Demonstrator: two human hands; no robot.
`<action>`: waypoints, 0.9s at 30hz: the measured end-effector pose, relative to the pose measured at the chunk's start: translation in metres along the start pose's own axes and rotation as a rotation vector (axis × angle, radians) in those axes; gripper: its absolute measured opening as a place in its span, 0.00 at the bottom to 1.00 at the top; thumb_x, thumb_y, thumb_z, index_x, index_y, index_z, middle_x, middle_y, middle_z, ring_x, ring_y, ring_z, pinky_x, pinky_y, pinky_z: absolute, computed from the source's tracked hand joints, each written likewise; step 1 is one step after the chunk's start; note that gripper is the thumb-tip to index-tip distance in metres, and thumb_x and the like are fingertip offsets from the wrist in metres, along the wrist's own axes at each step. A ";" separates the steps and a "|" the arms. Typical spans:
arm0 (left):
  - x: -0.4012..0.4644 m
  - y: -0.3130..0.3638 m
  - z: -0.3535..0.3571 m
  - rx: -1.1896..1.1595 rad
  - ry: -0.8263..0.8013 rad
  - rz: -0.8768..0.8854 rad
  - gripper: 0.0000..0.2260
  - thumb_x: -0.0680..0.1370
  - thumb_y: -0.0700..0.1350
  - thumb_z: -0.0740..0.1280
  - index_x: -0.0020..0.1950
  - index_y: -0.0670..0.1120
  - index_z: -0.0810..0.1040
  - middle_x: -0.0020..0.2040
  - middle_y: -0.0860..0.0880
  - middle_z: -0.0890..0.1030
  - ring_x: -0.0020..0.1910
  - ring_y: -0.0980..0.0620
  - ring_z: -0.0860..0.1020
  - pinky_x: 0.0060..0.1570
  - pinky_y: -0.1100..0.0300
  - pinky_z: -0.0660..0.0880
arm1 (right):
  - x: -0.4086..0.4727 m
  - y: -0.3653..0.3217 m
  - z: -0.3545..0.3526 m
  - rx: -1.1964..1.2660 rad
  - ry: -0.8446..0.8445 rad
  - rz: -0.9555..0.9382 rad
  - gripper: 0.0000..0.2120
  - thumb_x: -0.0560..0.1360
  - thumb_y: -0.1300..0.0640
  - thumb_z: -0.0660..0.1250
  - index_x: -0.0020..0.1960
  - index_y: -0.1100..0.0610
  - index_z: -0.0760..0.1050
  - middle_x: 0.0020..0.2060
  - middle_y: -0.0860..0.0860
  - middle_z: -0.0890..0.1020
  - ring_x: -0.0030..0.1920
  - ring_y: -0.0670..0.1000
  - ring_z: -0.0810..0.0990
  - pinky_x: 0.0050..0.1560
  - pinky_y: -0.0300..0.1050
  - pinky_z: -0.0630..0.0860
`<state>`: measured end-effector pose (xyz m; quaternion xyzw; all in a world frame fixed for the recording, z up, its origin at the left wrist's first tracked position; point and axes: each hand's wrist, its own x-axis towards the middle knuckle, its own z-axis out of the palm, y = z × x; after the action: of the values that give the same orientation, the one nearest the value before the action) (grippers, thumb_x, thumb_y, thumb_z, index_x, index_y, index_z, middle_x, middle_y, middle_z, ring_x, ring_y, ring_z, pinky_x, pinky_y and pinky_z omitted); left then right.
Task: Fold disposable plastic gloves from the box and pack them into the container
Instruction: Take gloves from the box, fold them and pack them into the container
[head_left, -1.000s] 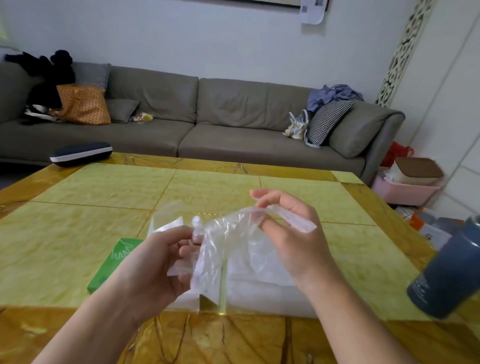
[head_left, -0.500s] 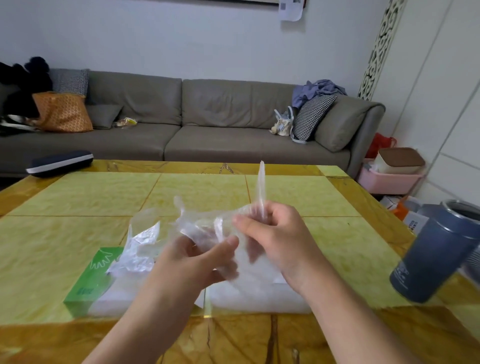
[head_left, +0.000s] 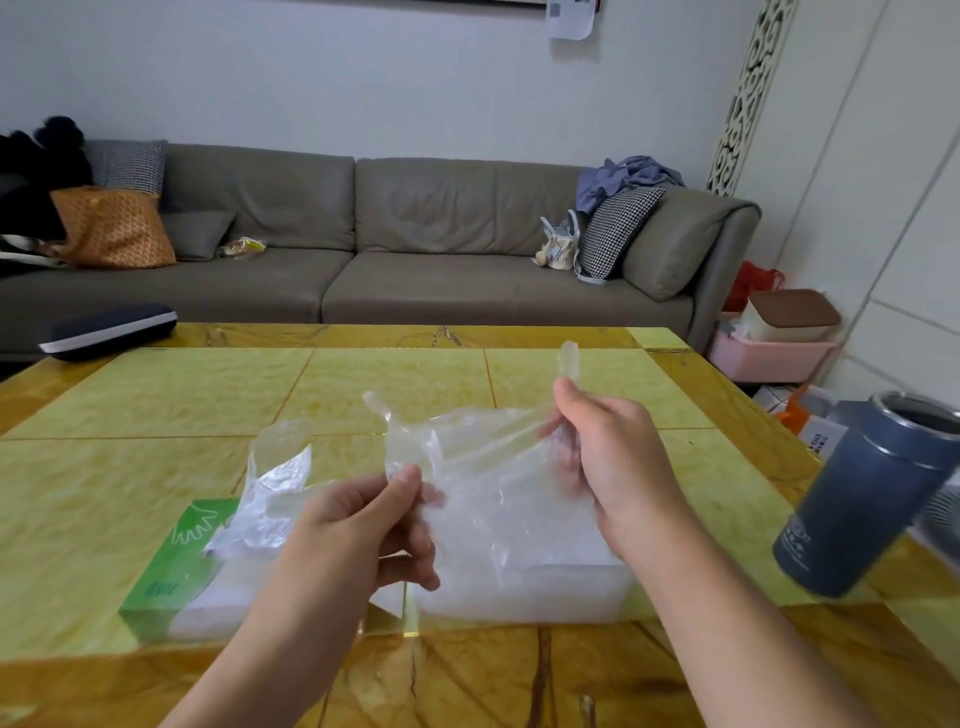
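Glove (head_left: 483, 457): clear plastic, now drawn flat between left hand (head_left: 363, 525) and right hand (head_left: 608, 457), each grip pinching one edge, where half a second ago it was bunched; held above container (head_left: 519, 597) on worktop (head_left: 156, 405); folding can begin.

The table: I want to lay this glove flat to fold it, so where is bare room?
Bare: the table's far green tiles, between the dark case and the right edge, and the left side beyond the green glove box. Crowded: the near middle, with box, clear container, both hands and glove; the blue canister fills the right.
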<state>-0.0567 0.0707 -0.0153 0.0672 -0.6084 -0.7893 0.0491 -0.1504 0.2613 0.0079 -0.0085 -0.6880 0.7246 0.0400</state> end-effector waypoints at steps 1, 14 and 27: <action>-0.001 0.000 0.000 -0.004 -0.008 -0.001 0.14 0.79 0.48 0.68 0.44 0.38 0.85 0.35 0.38 0.76 0.32 0.42 0.76 0.32 0.54 0.78 | -0.001 0.000 -0.001 0.004 -0.009 -0.001 0.21 0.83 0.53 0.68 0.37 0.65 0.79 0.25 0.53 0.71 0.23 0.49 0.67 0.24 0.38 0.63; 0.000 0.008 0.008 -0.237 0.270 0.134 0.08 0.78 0.39 0.70 0.56 0.42 0.84 0.35 0.45 0.82 0.29 0.53 0.79 0.32 0.61 0.80 | -0.021 -0.010 0.003 0.167 -0.465 0.429 0.36 0.74 0.33 0.70 0.63 0.65 0.80 0.52 0.65 0.87 0.48 0.63 0.86 0.45 0.55 0.82; 0.009 0.017 -0.007 -0.067 0.330 0.033 0.12 0.78 0.45 0.73 0.53 0.36 0.83 0.38 0.44 0.82 0.31 0.49 0.80 0.35 0.55 0.77 | -0.014 -0.001 -0.009 -0.063 -0.352 0.121 0.05 0.79 0.66 0.72 0.54 0.67 0.80 0.39 0.59 0.86 0.27 0.50 0.76 0.24 0.42 0.71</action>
<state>-0.0641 0.0584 -0.0005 0.1841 -0.5664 -0.7865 0.1635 -0.1361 0.2693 0.0078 0.0760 -0.7048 0.6942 -0.1250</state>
